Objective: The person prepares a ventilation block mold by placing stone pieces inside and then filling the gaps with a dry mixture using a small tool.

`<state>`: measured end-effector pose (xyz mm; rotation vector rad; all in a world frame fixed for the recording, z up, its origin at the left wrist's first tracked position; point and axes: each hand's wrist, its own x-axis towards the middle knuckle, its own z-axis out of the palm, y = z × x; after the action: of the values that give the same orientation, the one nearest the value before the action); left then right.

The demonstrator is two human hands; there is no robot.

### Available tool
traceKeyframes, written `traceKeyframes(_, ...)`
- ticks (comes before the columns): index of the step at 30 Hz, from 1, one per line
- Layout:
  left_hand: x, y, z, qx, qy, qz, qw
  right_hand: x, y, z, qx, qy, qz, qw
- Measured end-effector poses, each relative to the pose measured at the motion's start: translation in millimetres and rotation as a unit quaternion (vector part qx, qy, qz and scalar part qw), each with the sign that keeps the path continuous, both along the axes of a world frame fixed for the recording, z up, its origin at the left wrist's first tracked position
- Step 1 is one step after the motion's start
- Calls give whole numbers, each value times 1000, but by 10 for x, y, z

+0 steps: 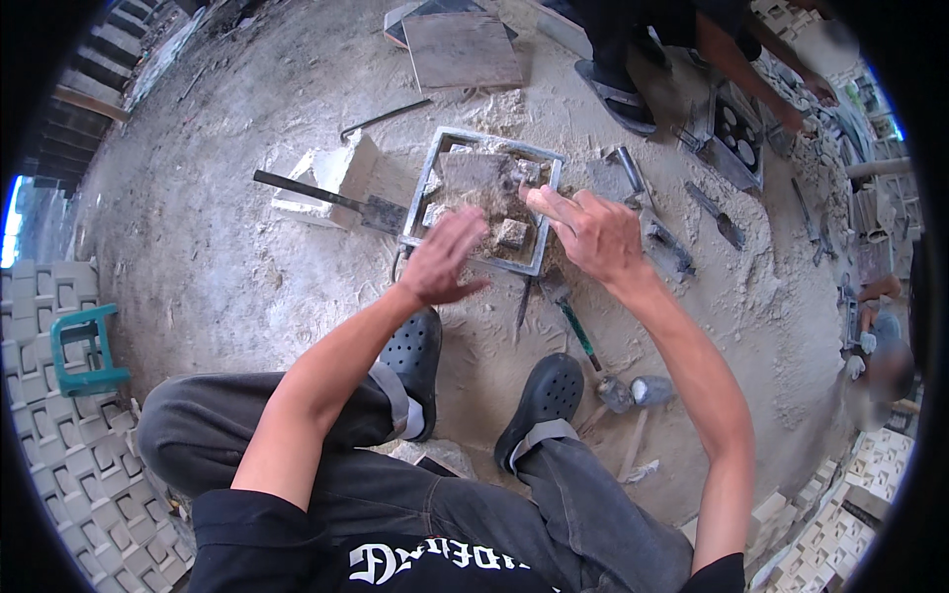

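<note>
A square metal frame (438, 158) lies on the dusty ground in front of me, with pale sandy material and several rough blocks, such as this small block (512, 233), inside it. My right hand (596, 235) is closed at the frame's right side, gripping what looks like a trowel (473, 170). Its flat grey blade rests over the sandy fill; the handle is mostly hidden by my fingers. Over the frame's near left corner hovers my left hand (447, 259), fingers stretched out, slightly blurred and holding nothing.
Left of the frame, a long-handled flat tool (306, 191) leans across a white block (341, 173). A green-handled tool (578, 331) lies near my right shoe. At upper right, a co-worker's hands reach by a mould with round holes (736, 133). A teal stool (89, 349) stands far left.
</note>
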<state>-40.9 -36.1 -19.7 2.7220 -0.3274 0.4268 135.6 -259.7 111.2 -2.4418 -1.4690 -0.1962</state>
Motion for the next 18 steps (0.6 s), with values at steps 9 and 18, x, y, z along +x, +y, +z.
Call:
traceKeyframes(9, 68, -134, 199, 151, 131, -59, 978, 22, -330, -103, 32, 85, -153, 984)
traceKeyframes(18, 270, 338, 17, 28, 88, 260, 961, -283, -187, -311, -25, 133, -102, 986)
